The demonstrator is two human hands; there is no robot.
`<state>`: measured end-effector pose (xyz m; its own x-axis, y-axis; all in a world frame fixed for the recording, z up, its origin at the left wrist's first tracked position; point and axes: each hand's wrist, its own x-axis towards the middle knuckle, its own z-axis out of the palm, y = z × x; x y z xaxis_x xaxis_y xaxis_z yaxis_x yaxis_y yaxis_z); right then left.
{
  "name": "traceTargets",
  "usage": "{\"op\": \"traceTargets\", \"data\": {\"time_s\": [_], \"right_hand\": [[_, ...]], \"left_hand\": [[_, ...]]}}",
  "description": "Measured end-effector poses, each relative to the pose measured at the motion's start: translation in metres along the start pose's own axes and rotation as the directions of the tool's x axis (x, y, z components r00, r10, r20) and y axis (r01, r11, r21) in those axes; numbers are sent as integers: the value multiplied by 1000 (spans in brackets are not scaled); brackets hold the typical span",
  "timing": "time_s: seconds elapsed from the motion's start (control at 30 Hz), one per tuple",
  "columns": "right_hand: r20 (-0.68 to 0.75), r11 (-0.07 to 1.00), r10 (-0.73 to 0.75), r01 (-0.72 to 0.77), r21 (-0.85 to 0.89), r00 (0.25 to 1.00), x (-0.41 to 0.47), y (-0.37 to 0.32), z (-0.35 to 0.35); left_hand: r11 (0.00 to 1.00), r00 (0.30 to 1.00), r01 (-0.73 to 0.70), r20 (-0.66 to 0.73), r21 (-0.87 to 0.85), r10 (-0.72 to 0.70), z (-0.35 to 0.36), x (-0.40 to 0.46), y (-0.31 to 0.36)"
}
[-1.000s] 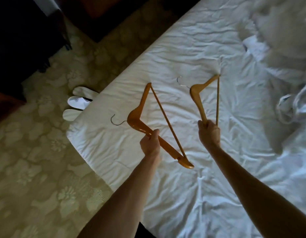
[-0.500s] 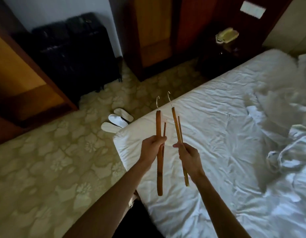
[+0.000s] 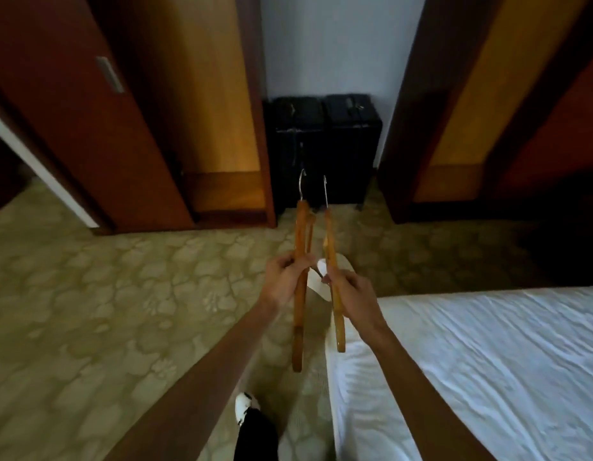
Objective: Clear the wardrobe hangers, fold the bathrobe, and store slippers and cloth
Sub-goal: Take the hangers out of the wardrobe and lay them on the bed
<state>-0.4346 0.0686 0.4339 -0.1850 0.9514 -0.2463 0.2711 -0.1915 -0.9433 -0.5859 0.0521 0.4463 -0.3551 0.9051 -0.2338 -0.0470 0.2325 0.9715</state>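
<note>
We see two wooden hangers held upright in front of us, one in each hand. Our left hand [image 3: 283,281] grips the left hanger [image 3: 300,261] around its middle, fingers curled round the wood, with the metal hook [image 3: 301,186] pointing up and the lower end hanging down past the wrist. Our right hand [image 3: 350,289] grips the right hanger [image 3: 331,261] the same way, its hook [image 3: 325,191] also pointing up. The two hangers stand just beside each other, edge-on to us, and we cannot tell whether they touch.

Behind the hangers, between the hands, a pale slipper [image 3: 316,287] lies on the patterned carpet [image 3: 89,311], partly hidden. The corner of the bed [image 3: 488,361], covered in a creased white sheet, fills the lower right, right by our right forearm. Against the white wall ahead stand two black suitcases [image 3: 325,144], side by side. An open wardrobe [image 3: 215,128] with a yellowish inside is to their left, and a second wooden unit [image 3: 471,128] is to their right. Below, we see a dark trouser leg and a white shoe [image 3: 243,405] on the carpet.
</note>
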Motion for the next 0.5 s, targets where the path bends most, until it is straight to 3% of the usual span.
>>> {"op": "traceTargets", "data": {"time_s": [0.27, 0.5], "right_hand": [[157, 993, -118, 114, 34, 981, 102, -100, 165], [242, 975, -219, 220, 24, 945, 173, -176, 269]], "left_hand": [[996, 990, -80, -116, -39, 76, -175, 117, 48], [988, 967, -132, -229, -82, 111, -283, 194, 92]]}}
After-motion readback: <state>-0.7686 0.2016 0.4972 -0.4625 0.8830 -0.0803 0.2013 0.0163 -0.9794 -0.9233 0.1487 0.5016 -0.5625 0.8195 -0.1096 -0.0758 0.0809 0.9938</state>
